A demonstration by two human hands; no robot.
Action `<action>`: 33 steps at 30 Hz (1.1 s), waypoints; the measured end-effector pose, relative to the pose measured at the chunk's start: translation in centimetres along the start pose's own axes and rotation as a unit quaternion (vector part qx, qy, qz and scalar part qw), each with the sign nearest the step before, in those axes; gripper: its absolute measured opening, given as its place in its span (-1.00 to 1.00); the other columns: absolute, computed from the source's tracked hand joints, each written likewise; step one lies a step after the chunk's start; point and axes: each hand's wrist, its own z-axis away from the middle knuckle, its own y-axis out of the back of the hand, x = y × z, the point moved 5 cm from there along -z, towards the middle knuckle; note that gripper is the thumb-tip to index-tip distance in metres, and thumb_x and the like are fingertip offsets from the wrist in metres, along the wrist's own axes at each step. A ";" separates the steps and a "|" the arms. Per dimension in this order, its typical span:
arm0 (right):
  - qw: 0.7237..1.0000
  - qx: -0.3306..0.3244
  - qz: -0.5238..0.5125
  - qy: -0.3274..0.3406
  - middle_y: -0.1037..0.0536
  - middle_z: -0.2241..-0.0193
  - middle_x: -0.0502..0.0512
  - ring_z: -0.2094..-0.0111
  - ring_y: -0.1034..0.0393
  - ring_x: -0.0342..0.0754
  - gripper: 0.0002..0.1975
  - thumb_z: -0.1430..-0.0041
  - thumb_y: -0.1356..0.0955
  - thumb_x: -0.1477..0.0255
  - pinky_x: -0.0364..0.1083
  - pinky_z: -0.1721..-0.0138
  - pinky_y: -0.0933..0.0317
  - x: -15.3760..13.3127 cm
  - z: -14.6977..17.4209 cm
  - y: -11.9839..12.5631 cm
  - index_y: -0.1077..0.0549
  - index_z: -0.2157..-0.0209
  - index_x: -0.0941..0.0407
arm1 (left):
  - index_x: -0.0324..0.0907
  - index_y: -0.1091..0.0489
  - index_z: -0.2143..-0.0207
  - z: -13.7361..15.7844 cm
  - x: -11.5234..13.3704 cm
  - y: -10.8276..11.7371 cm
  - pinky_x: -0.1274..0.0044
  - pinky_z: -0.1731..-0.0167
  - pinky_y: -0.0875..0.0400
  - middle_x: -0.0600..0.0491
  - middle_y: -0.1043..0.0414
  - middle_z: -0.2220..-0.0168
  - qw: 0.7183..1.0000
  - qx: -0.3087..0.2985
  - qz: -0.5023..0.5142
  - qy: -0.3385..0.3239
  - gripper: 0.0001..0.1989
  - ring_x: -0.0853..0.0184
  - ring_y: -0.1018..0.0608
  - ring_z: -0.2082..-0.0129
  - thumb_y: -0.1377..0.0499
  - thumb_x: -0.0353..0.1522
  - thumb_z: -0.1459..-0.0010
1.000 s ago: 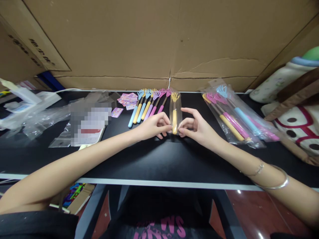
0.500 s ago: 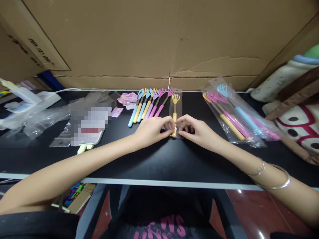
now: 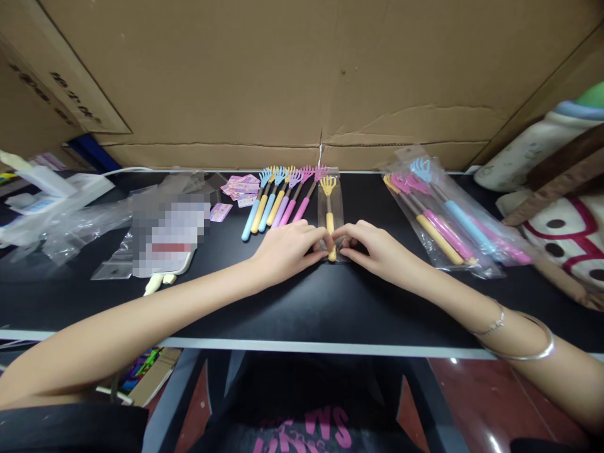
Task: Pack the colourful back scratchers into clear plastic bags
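A yellow back scratcher [image 3: 329, 219] lies in a narrow clear plastic bag [image 3: 337, 204] on the black table, its claw end pointing away from me. My left hand [image 3: 295, 248] is at the left edge of the bag near the handle's lower end, fingers curled and pinched on the plastic. From the other side, my right hand [image 3: 370, 246] pinches the right edge with thumb and fingers bent together. Left of the bag lies a row of several loose back scratchers [image 3: 283, 201] in blue, yellow, purple and pink.
Bagged back scratchers [image 3: 438, 217] lie to the right, beside a plush bag [image 3: 566, 233] and a bottle [image 3: 523, 151]. At left are printed cards [image 3: 240, 186], a phone [image 3: 170, 239] with a cable and clear plastic bags [image 3: 85, 220]. Cardboard [image 3: 236, 82] stands behind.
The claw end of the bagged back scratcher has tilted slightly left. Both hands stay at the bag's lower end, their fingers shifted a little.
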 end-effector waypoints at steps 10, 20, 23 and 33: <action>1.000 -0.007 0.005 0.000 -0.52 0.38 0.12 0.23 -0.37 0.04 -0.76 -0.22 -0.27 0.55 -0.05 0.22 -0.27 0.1 0.2 0.0 -0.46 0.10 0.11 | -0.11 -0.46 0.26 0.1 -0.1 -0.4 0.59 0.42 -0.20 0.14 -0.50 0.38 1.000 0.010 -0.005 -0.018 -0.96 0.37 -0.49 0.31 -0.19 -0.38 -0.25; 0.986 -0.031 0.144 0.077 -0.55 0.29 0.19 0.19 -0.37 0.06 -0.73 -0.34 -0.20 0.45 -0.03 0.22 -0.27 -0.5 0.4 1.0 -0.49 0.08 0.11 | -0.12 -0.47 0.23 0.4 0.0 -0.4 0.57 0.38 -0.25 0.12 -0.45 0.35 0.996 0.028 -0.048 -0.064 -0.91 0.36 -0.48 0.29 -0.17 -0.35 -0.28; 0.981 -0.031 0.175 0.078 -0.55 0.30 0.16 0.23 -0.40 0.04 -0.78 -0.32 -0.23 0.45 -0.06 0.27 -0.26 -0.5 0.4 1.2 -0.48 0.11 0.08 | -0.12 -0.46 0.21 0.4 0.1 -0.5 0.57 0.38 -0.26 0.10 -0.46 0.31 0.994 0.027 -0.070 -0.080 -0.89 0.35 -0.47 0.26 -0.14 -0.32 -0.31; 0.980 -0.040 0.187 0.053 -0.53 0.35 0.12 0.32 -0.40 -0.01 -0.89 -0.28 -0.27 0.44 -0.09 0.34 -0.22 -0.7 0.6 1.5 -0.44 0.27 0.09 | -0.16 -0.42 0.24 0.4 0.3 -0.6 0.54 0.29 -0.31 0.05 -0.50 0.22 0.987 0.032 -0.098 -0.125 -0.80 0.33 -0.46 0.19 -0.06 -0.29 -0.37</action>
